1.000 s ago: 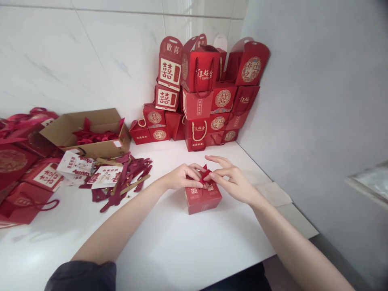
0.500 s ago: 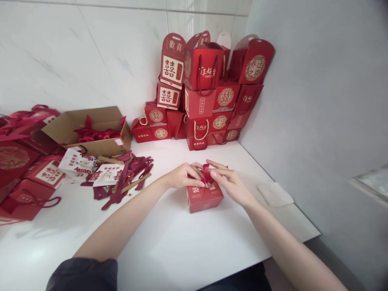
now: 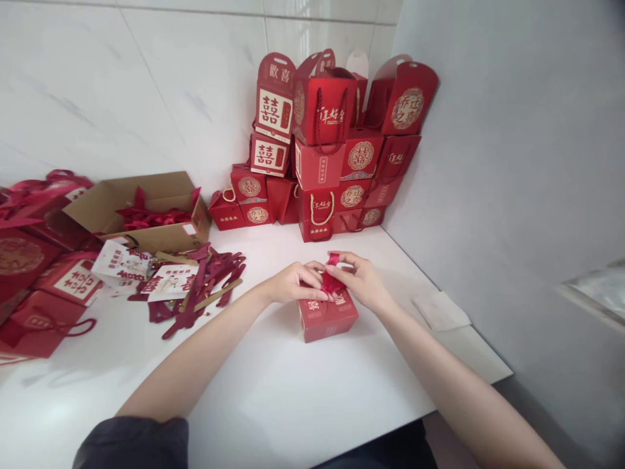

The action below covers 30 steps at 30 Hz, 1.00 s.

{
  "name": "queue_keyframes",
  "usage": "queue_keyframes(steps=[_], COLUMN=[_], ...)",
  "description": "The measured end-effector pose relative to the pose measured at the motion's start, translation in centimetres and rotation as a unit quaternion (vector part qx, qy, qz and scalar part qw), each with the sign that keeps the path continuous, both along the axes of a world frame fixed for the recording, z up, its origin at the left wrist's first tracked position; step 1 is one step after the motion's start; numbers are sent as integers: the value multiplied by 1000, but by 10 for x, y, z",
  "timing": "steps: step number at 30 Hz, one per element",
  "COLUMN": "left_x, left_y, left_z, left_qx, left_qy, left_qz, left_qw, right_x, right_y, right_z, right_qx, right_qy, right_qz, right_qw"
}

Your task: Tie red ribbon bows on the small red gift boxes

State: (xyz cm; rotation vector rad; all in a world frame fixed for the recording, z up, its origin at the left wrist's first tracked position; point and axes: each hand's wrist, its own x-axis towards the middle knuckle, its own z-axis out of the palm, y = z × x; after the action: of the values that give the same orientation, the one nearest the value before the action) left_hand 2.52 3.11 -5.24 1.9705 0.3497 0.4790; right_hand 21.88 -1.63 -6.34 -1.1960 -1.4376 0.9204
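Note:
A small red gift box (image 3: 327, 319) with gold print sits on the white table in front of me. Its red ribbon (image 3: 331, 279) rises from the top in a bunched knot. My left hand (image 3: 297, 283) rests on the box's top left, with its fingertips pinching the ribbon's base. My right hand (image 3: 360, 281) comes in from the right and holds the upper ribbon between its fingers. The box's top is largely hidden under both hands.
Stacked red gift boxes and bags (image 3: 336, 163) stand in the far corner against the tiled wall. To the left are an open cardboard box (image 3: 161, 221) of red ribbons, scattered dark red strips (image 3: 200, 286), printed cards (image 3: 172, 282) and red bags (image 3: 43, 319). A white paper (image 3: 439, 311) lies right.
The ribbon now stands higher and more bunched between my fingers. My right hand has drawn closer to the box's top, and the left hand has stayed nearly in place.

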Motion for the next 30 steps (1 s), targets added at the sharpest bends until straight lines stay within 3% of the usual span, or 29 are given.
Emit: queue_keyframes(steps=[3, 7, 11, 14, 17, 20, 23, 30], left_x=[1, 2, 2, 2, 2, 2, 2, 1], left_y=[1, 2, 3, 3, 2, 2, 3, 2], left_z=[0, -1, -2, -2, -1, -1, -1, 0], left_qx=[7, 5, 13, 14, 18, 18, 13, -1], left_qy=[-5, -12, -14, -12, -14, -26, -26, -10], left_qz=[-1, -4, -7, -11, -14, -18, -16, -11], left_qw=[1000, 1000, 1000, 1000, 1000, 999, 999, 1000], right_x=[16, 23, 12, 7, 6, 7, 10, 25], right_y=[-15, -47, -66, -64, -55, -47, -45, -53], right_z=[2, 4, -1, 3, 15, 23, 23, 11], right_qx=[88, 182, 280, 255, 220, 254, 290, 383], right_qy=[-92, -220, -312, -351, -436, -525, -579, -534], right_qz=[-97, -24, -83, -137, -103, -49, -46, -123], right_qw=[987, 958, 904, 890, 867, 811, 760, 743])
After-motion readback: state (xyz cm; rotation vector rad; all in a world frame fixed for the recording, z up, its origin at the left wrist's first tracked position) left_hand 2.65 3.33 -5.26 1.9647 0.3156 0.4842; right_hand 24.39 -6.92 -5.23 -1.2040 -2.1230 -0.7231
